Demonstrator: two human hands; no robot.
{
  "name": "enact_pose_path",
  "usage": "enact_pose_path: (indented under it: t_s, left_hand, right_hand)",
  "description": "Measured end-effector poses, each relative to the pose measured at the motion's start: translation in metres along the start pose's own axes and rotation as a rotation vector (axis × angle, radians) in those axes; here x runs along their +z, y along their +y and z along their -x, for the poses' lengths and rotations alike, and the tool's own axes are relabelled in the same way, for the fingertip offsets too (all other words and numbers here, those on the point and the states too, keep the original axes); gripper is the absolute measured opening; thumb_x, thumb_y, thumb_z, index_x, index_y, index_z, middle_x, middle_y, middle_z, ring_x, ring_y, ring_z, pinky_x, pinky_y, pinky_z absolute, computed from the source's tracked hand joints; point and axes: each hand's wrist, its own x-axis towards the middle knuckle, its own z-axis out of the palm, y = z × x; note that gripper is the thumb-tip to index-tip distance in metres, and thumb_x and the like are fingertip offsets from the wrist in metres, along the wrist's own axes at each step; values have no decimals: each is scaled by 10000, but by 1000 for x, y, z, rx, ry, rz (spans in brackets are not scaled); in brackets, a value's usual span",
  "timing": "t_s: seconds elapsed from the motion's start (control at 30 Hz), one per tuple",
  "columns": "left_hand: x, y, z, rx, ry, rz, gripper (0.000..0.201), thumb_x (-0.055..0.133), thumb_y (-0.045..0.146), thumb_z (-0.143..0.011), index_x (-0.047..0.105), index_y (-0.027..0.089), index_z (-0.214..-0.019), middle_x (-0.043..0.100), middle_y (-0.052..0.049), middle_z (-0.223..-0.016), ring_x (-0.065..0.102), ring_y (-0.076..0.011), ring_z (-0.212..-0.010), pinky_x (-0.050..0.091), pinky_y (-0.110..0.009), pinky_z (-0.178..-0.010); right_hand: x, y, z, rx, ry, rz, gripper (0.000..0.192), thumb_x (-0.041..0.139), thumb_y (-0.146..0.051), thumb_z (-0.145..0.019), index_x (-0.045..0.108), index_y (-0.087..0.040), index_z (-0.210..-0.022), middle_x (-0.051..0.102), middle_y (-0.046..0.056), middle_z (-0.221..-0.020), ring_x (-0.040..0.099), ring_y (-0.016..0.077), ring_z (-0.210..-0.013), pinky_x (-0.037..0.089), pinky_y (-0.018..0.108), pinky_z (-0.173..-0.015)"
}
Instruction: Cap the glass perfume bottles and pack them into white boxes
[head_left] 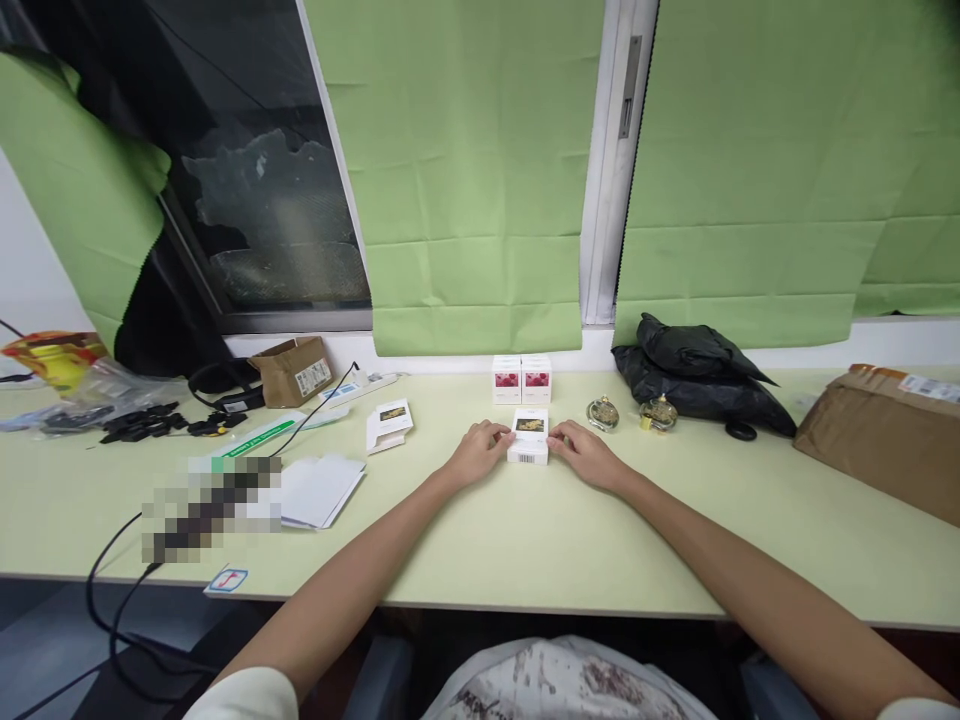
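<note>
A small white box [529, 436] sits at frame centre on the pale green table [525, 540]. The left hand [478, 452] and right hand [587, 455] press its two sides, fingers curled. Just behind stand two pink-labelled boxes [521, 379]; to the right lie two gold ornaments [630, 413], near a black bag [694, 375]. Bare tabletop runs down to the near edge.

Black bag [697, 375], two pink-labelled boxes [521, 379], perhaps glass bottles [630, 413], brown parcel [885, 435].
</note>
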Motion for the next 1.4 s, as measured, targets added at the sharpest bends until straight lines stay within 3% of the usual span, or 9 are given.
enact_pose_path:
  t_s: [0.3, 0.6, 0.8, 1.4]
  left_hand:
    - [-1, -2, -2, 28, 33, 72, 456, 512, 569, -1008, 751, 228, -1194, 697, -92, -1052, 594, -266, -1045, 488, -385, -897]
    - [-2, 2, -3, 25, 105, 179, 473, 552, 557, -1003, 644, 236, -1338, 664, -66, -1081, 607, -205, -955, 503, -331, -803]
    - [-4, 8, -1, 38, 102, 241, 501, 555, 550, -1007, 579, 275, -1425, 645, -51, -1109, 606, -178, -919, 495, -305, -754]
    - [-3, 10, -1, 45, 75, 260, 491, 554, 545, -999, 593, 249, -1389, 649, -41, -1043, 596, -169, -870, 489, -295, -737]
  right_hand:
    - [1, 3, -1, -7, 35, -9, 324, 497, -472, -1039, 677, -251, -1193, 677, 61, -1113, 617, 216, -913, 480, 366, -832]
    - [-4, -6, 0, -18, 76, -85, 410, 490, -465, -1040, 573, -272, -1392, 631, 69, -1206, 604, 190, -835, 518, 378, -808]
    - [-2, -5, -1, -19, 123, -115, 406, 488, -460, -1042, 554, -280, -1400, 627, 71, -1240, 624, 196, -872, 528, 386, -819]
    - [-2, 0, -2, -2, 104, -124, 439, 508, -425, -1026, 508, -270, -1437, 622, 79, -1252, 633, 195, -857, 534, 392, -795]
